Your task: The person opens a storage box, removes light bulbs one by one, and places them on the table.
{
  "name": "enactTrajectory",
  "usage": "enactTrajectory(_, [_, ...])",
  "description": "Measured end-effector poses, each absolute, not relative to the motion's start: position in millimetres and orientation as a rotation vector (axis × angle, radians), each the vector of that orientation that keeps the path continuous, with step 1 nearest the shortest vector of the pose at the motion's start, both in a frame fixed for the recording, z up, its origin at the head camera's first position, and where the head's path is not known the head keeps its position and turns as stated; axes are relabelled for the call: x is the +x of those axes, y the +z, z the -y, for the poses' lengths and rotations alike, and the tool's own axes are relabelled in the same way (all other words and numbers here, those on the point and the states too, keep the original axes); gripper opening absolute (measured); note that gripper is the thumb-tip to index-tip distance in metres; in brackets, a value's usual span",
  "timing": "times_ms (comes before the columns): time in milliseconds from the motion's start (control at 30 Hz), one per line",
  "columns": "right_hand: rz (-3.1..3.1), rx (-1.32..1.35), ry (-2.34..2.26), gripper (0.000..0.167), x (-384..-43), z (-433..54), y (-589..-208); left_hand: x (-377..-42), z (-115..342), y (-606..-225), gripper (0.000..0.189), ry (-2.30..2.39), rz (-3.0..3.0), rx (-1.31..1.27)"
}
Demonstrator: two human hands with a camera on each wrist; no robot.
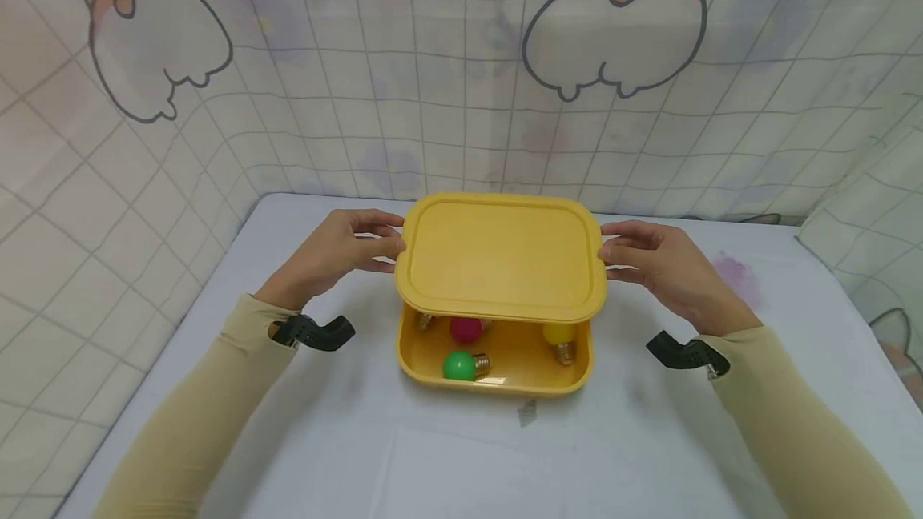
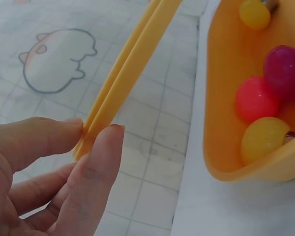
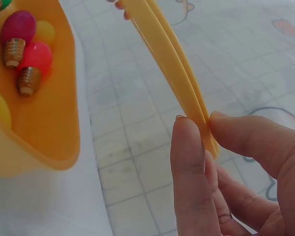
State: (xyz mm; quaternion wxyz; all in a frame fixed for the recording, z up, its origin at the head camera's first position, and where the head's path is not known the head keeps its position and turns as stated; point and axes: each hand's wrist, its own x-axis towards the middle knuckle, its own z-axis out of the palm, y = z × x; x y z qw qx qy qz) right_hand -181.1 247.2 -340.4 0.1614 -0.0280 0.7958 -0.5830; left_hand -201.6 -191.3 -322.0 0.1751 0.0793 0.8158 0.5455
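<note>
Both hands hold a yellow lid (image 1: 501,256) by its short sides, above a yellow box (image 1: 497,385). My left hand (image 1: 344,253) pinches the left edge between thumb and fingers; my right hand (image 1: 662,264) does the same on the right. In both wrist views the lid stands apart from the box rim. Inside the box lie several toy light bulbs: a green bulb (image 1: 459,365), a magenta bulb (image 1: 466,330) and a yellow bulb (image 1: 559,333) show in the head view, while a pink-red bulb (image 2: 257,100) shows in the left wrist view. The lid hides the box's far part from the head camera.
A white-covered table (image 1: 461,455) carries the box. Behind and beside it hangs a white gridded cloth (image 1: 461,118) with cartoon animal prints. A dark cable (image 1: 757,219) lies at the table's back right edge.
</note>
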Motion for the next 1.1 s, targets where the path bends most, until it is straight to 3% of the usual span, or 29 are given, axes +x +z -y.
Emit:
enactTrajectory(600, [-2.285,-0.047,-1.679,0.057,-217,-249,-326,-241,184,-315,0.045,1.605,-2.309,0.23])
enactTrajectory(1100, [-2.221,-0.003,-1.763,0.058,-248,-245,-340,-269,182,-327,0.046,1.691,-2.25,0.208])
